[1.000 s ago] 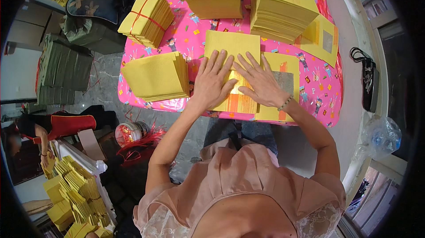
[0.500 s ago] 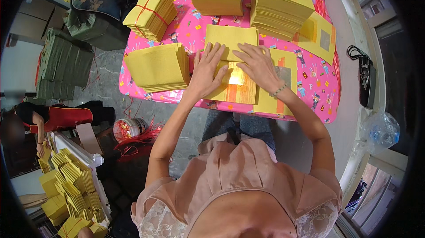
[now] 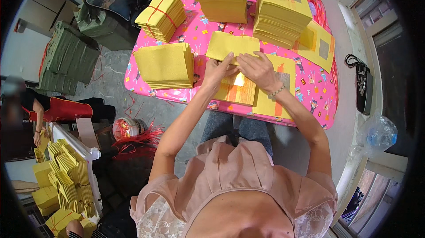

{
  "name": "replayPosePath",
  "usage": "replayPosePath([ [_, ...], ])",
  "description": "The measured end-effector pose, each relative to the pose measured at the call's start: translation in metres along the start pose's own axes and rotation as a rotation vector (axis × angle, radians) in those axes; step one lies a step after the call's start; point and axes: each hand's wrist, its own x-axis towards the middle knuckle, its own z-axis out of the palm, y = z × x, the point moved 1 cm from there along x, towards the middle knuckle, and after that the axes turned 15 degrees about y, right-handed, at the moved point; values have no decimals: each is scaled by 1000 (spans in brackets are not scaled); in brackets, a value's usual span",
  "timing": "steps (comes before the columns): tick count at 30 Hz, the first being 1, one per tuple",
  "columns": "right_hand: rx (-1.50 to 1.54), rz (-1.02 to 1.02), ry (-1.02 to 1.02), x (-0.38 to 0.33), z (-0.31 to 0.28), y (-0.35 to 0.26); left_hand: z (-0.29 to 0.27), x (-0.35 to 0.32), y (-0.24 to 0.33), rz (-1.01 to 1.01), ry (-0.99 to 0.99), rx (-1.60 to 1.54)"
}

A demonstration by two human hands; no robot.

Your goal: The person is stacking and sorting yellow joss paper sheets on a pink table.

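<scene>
A yellow paper sheet lies folded over on the pink-covered table, at the far side of a small stack of yellow-and-orange printed sheets. My left hand pinches the near edge of the folded paper, thumb on top and fingers curled beneath. Beside it, my right hand rests on the same edge with its fingers stretched out over the paper. Under my right wrist lie more printed sheets, each with a silver patch. A stack of folded yellow paper sits to the left of my hands.
Tall yellow paper stacks stand at the back, with a red-tied bundle at back left. Red plastic string runs along the right table edge. At lower left, a person handles yellow packets at another table.
My left hand has gone from lying spread on the paper to pinching its near edge. My right hand has drawn slightly nearer, toward the left hand. The view has shifted a little.
</scene>
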Motion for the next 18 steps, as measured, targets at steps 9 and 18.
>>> replayPosePath([
  [9,148,362,77,69,-32,-10,-21,-58,25,417,75,17],
  [18,840,533,-372,152,38,-55,-119,-99,55,512,355,-140],
])
